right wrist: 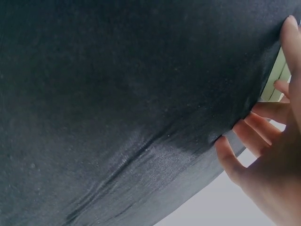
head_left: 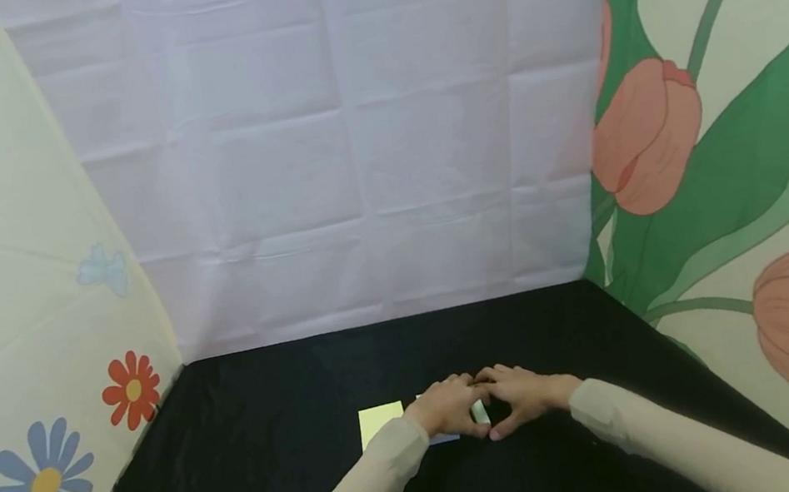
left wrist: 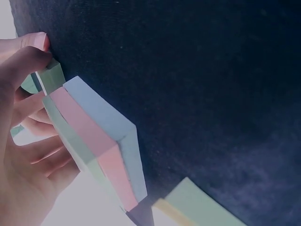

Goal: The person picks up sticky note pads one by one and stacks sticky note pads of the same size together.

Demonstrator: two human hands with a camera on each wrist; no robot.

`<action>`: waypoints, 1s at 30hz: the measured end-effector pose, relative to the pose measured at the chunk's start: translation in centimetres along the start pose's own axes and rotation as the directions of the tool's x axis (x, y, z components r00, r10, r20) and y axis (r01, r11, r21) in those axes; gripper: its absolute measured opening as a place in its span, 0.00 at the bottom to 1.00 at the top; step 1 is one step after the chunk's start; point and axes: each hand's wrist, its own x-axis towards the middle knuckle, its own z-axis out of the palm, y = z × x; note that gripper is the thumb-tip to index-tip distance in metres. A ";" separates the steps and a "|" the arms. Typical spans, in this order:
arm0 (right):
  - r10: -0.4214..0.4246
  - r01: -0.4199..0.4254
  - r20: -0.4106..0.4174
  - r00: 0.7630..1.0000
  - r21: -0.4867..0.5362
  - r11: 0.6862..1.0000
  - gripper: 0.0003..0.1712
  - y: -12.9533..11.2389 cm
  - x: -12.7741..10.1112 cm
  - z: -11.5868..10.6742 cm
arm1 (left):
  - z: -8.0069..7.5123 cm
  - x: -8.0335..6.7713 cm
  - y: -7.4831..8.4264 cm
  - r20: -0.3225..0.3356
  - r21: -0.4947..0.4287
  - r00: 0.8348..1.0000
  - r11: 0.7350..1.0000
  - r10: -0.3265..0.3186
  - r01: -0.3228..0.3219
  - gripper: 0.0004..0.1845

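Both hands meet at small sticky-note pads on the black cloth. My left hand (head_left: 451, 406) arches over a layered stack of pads (left wrist: 106, 146), pale green, pink and light blue. Its thumb and finger pinch a smaller green pad (left wrist: 54, 77) at the stack's end. My right hand (head_left: 524, 392) comes from the right with fingers spread and bent. In the right wrist view its fingertips (right wrist: 225, 143) rest on the cloth, the thumb and index tips close around the green pad's far side. The left palm and fingers hide most of the stack in the head view.
A yellow pad (head_left: 379, 419) lies just left of the stack; the left wrist view shows a green layer (left wrist: 204, 205) on it. The black cloth (head_left: 277, 431) has a few creases near the right hand. White fabric (head_left: 352, 159) hangs behind, with flower-printed sheets at both sides.
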 end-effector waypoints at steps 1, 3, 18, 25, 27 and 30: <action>0.005 -0.005 0.002 1.000 0.000 1.000 0.40 0.0 0.0 0.0 | 0.0 0.0 0.0 0.000 -0.003 1.000 1.000 -0.001 0.001 0.24; 0.013 -0.014 0.008 1.000 0.006 1.000 0.40 0.0 -0.1 0.1 | 0.1 0.0 0.0 -0.001 -0.009 1.000 1.000 -0.001 0.001 0.24; 0.002 -0.003 0.002 1.000 0.019 1.000 0.32 0.0 0.1 0.0 | 0.2 -0.1 -0.2 -0.023 -0.004 1.000 1.000 0.008 -0.008 0.25; 0.004 -0.004 -0.006 1.000 0.011 1.000 0.37 0.0 0.0 0.0 | 0.0 -0.4 -0.1 -0.039 -0.028 0.999 1.000 -0.003 0.002 0.21; 0.010 -0.010 -0.003 1.000 0.010 1.000 0.40 0.1 -0.1 -0.1 | -0.2 -0.5 -0.1 -0.060 -0.022 0.998 1.000 -0.006 0.005 0.20; 0.019 -0.019 0.016 1.000 0.002 1.000 0.44 0.2 -0.3 -0.3 | -0.3 -0.6 0.0 -0.098 -0.002 0.995 1.000 -0.015 0.014 0.20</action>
